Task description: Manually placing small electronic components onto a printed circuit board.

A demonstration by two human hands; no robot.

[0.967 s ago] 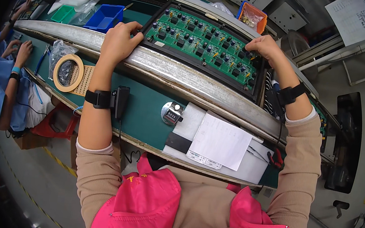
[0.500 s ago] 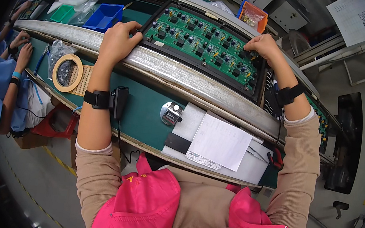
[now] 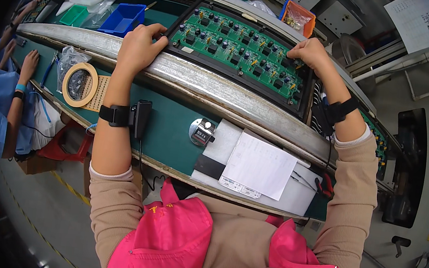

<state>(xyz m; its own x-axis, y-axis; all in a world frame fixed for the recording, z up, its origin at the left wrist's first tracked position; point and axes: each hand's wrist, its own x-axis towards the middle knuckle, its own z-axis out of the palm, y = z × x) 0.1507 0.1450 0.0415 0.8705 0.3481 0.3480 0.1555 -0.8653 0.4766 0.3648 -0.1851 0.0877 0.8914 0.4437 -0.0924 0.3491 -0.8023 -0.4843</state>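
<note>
A long green circuit board panel [image 3: 245, 53] carries rows of black, silver and yellow components. It lies in a black frame [image 3: 209, 63] on the metal-railed line. My left hand [image 3: 141, 46] rests at the frame's left end, thumb and index finger bent and apart at its edge, nothing visible between them. Over the right end of the panel, my right hand [image 3: 308, 52] has its thumb and fingers pinched together among the components. What the pinch holds, if anything, is too small to make out.
Nearer me are a tally counter [image 3: 202, 131], a paper sheet [image 3: 259, 164] on white foam and red-handled pliers [image 3: 326, 186]. Blue [image 3: 123, 20] and green bins [image 3: 74, 15] stand left; an orange bin [image 3: 297, 18] sits behind. A tape roll [image 3: 79, 85] lies near a co-worker's hand [image 3: 30, 64].
My two hands and the panel stay almost still. At the left, a co-worker's hands have moved apart, one shifting away to the left.
</note>
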